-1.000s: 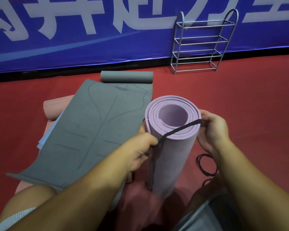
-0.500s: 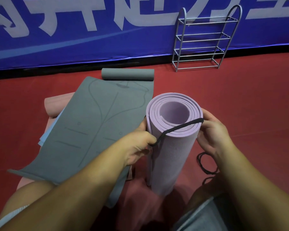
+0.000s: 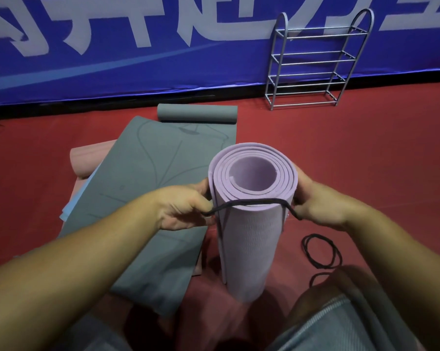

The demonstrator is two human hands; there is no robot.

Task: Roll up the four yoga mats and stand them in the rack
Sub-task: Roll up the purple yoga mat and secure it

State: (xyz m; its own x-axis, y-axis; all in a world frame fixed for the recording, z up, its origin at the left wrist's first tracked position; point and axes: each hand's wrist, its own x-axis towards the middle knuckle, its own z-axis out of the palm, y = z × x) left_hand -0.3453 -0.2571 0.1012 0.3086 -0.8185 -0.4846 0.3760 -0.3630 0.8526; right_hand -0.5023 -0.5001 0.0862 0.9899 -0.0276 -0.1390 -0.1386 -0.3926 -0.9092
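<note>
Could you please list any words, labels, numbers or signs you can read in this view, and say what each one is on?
Blue banner: large white characters, cropped at the top edge, so none can be read whole.
Grey mat: only faint alignment lines, no text.
Purple mat, black band, rack: no label or brand visible.

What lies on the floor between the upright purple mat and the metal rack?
Head view: only bare red floor lies between the purple mat and the rack.
</note>
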